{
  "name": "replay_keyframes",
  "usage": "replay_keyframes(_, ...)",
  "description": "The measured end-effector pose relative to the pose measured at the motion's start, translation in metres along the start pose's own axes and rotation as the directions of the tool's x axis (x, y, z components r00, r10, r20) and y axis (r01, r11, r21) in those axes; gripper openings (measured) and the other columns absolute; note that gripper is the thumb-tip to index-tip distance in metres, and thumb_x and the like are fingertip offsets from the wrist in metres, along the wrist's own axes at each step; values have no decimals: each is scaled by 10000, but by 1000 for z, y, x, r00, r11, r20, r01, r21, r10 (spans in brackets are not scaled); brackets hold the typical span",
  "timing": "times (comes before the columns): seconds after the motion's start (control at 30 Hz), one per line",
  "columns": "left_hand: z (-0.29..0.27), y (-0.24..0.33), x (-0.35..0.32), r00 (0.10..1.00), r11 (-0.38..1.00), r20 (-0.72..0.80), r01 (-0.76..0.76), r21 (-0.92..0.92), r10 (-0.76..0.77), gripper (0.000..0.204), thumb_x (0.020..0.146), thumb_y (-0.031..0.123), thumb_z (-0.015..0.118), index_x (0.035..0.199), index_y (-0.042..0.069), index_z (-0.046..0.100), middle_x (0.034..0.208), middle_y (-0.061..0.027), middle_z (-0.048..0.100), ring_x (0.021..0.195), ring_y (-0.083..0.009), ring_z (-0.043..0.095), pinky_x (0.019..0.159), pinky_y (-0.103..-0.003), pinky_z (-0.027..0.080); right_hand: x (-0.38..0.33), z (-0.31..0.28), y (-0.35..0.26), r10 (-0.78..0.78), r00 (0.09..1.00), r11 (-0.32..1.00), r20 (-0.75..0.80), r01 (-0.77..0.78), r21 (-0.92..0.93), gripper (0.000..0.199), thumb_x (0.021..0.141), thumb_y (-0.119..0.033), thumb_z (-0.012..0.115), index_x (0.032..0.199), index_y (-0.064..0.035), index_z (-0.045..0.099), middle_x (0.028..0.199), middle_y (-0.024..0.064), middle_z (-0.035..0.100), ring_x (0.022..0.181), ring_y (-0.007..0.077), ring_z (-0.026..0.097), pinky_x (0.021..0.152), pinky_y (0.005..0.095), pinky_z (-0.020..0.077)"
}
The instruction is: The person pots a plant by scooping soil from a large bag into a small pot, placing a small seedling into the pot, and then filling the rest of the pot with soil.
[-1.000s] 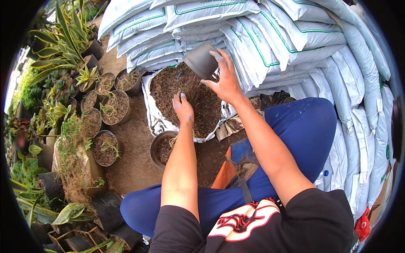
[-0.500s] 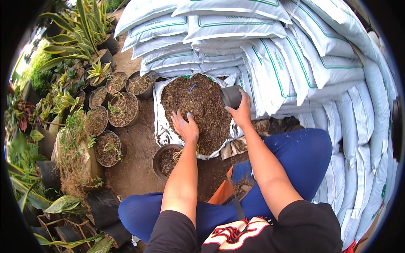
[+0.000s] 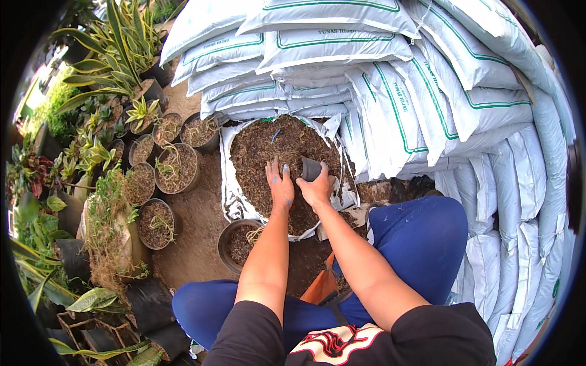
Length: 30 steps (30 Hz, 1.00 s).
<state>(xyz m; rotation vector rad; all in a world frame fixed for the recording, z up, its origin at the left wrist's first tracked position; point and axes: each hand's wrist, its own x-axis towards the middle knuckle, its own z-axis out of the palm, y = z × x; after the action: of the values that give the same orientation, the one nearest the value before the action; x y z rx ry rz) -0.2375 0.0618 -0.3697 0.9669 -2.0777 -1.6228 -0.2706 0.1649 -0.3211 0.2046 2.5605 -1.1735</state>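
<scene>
A wide white sack (image 3: 224, 177) lies open before me, full of loose brown potting mix (image 3: 256, 146). My right hand (image 3: 318, 189) grips a small dark plant pot (image 3: 311, 169), which is tilted over the mix. Close beside it, my left hand (image 3: 281, 186) rests on the mix with its fingers stretched out. Bluish stains mark that hand. A thin blue strip (image 3: 276, 136) sticks up from the mix beyond my hands. By my left forearm stands a larger dark pot (image 3: 226, 251) with mix and pale roots or stems in it.
Stacked white sacks (image 3: 332, 47) with green lines wall off the far side and the right. Several potted seedlings (image 3: 177, 169) stand on bare soil to the left, with leafy plants (image 3: 116, 55) behind. Something orange (image 3: 320, 287) lies near my legs.
My right hand has brought the pot from the sack's right edge in over the mix, nearer my left hand. The left hand has shifted slightly right.
</scene>
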Motion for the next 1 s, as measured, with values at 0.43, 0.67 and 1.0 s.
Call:
replay_keyframes(0.43,-6,30,-18,994,973,-53,78,-219,-92,625,1077,432,465,1610,125,357,1701,-180,220,1587,-358,150,1267,-473,187,34,-5,14,-37,997,888,61,5,460,973,744,-124,836,1572,-86,326,1448,189,487,1268,346,539,1002,523,503)
replay_keyframes(0.67,-26,22,-37,987,983,-141,50,-175,-76,605,1074,407,480,1586,97,389,1671,-194,287,1569,-363,197,1260,-476,200,-5,-42,-31,-290,941,908,-176,328,259,945,684,-183,897,1494,-76,422,1354,236,498,1284,398,487,1099,472,420)
replay_keyframes(1.0,-12,67,-46,979,874,-163,28,-484,-122,551,1076,347,486,1542,57,440,1549,-176,480,1424,-302,459,1175,-392,329,-5,-83,-67,-762,598,625,-247,780,-41,856,691,-59,888,1431,-73,460,1404,202,442,1345,417,437,1144,483,378)
